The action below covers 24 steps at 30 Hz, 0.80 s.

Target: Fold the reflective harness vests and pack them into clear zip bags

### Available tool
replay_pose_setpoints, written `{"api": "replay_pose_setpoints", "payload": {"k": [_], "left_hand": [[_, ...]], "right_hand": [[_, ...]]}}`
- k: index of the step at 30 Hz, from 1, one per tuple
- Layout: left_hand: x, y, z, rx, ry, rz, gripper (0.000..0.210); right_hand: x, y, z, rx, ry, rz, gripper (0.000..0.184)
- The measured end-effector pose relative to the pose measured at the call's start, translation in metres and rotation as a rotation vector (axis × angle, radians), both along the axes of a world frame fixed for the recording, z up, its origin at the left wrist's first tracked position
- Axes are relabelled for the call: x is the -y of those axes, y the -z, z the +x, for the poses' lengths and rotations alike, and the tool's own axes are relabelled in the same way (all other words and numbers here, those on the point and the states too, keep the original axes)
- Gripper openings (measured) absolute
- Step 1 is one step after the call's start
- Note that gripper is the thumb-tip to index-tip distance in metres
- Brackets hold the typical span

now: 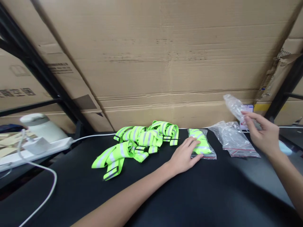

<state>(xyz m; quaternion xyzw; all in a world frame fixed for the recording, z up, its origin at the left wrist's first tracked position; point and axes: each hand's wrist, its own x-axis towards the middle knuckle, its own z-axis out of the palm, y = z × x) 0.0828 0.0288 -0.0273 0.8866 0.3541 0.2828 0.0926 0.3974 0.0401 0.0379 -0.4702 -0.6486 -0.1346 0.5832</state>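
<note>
My left hand (pixel 183 154) lies with fingers spread against a clear zip bag (pixel 210 155) that holds a folded neon-green reflective strap (pixel 201 142). Its fingertips rest on the left part of the bag. Raised at the right, my right hand (pixel 264 130) pinches a crumpled clear plastic bag (pixel 233 105) between thumb and fingers. Below that bag, a small pile of clear zip bags (pixel 236 140) with red seal lines lies on the black table. Left of my left hand, several loose neon-green straps (pixel 142 138) with silver bands and black ends sit in a heap.
A phone (pixel 247 108) leans upright behind the bag pile. Large cardboard (pixel 165 63) walls off the table's back, between black metal posts (pixel 47 72). At the left are a white power strip (pixel 54 146), a white bottle (pixel 44 126) and a white cable (pixel 53 186).
</note>
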Motion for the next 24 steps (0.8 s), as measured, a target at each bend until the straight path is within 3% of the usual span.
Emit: {"api": "replay_pose_setpoints", "payload": {"k": [3,6,11,14,18,24], "left_hand": [[-0.022,0.003,0.02,-0.011,-0.009,0.008,0.043],[-0.036,0.003,0.032,-0.037,-0.035,-0.015,0.045],[-0.036,0.003,0.027,-0.065,-0.047,-0.028,0.054],[-0.031,0.001,0.025,-0.021,-0.048,0.042,0.047],[-0.031,0.0,0.035,-0.03,-0.021,0.099,0.03],[-0.034,0.0,0.034,-0.076,0.123,0.111,0.033]], "right_hand": [[-0.004,0.013,0.013,0.369,-0.003,-0.2,0.025],[-0.006,0.023,0.013,0.54,-0.048,-0.296,0.025],[0.005,0.016,-0.009,0.586,-0.077,-0.071,0.019],[0.012,0.01,-0.02,0.62,-0.088,0.015,0.014],[0.023,0.009,-0.038,0.61,-0.128,0.072,0.009],[0.041,0.013,-0.077,0.625,-0.257,0.086,0.014]]}}
